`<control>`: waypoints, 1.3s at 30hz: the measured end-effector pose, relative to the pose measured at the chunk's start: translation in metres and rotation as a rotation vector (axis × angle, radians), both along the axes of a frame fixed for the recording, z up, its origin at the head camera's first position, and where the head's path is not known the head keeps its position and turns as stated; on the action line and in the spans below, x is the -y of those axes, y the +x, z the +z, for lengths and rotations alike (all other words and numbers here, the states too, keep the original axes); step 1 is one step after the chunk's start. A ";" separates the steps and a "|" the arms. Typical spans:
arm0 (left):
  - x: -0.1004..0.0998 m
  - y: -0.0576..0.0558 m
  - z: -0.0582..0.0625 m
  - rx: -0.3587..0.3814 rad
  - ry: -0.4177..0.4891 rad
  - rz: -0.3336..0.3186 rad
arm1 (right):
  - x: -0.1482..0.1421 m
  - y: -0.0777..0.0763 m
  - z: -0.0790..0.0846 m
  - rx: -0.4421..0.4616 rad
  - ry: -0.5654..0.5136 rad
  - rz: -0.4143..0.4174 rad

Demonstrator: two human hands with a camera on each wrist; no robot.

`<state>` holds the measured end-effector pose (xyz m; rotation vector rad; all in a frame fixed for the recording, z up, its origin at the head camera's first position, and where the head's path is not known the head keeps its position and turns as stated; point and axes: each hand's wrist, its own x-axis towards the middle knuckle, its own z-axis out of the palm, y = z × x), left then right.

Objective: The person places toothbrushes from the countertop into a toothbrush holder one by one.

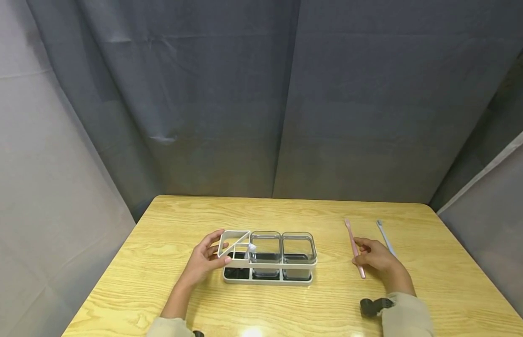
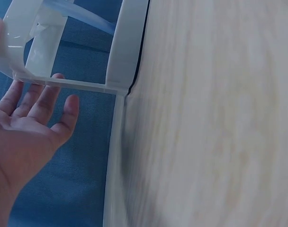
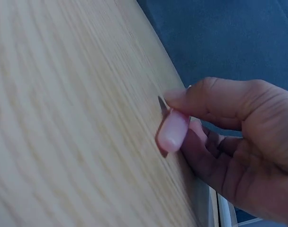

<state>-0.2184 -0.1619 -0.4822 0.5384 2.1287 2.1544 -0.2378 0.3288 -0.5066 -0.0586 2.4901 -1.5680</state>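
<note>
- on the wooden table, one white toothbrush holder stands with two clear cups and one pale toothbrush leaning in a left compartment
- one left hand grips the holder's left end, thumb in front, fingers spread behind
- right of the holder, one right hand pinches one pink toothbrush between thumb and fingers
- just beside that hand lies one blue toothbrush

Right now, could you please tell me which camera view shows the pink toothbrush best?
The head view: both ends of the pink toothbrush show. The right wrist view shows mainly its handle end in the right hand; the left wrist view, none.
</note>
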 end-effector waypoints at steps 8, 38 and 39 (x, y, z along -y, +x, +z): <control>0.000 0.000 0.001 0.002 0.002 -0.001 | 0.009 0.000 0.008 0.005 0.067 -0.048; 0.000 0.000 0.001 -0.027 -0.039 0.006 | 0.013 0.010 0.013 0.012 -0.331 0.076; 0.000 0.000 0.001 -0.027 -0.038 0.008 | 0.014 0.010 0.015 0.015 -0.331 0.079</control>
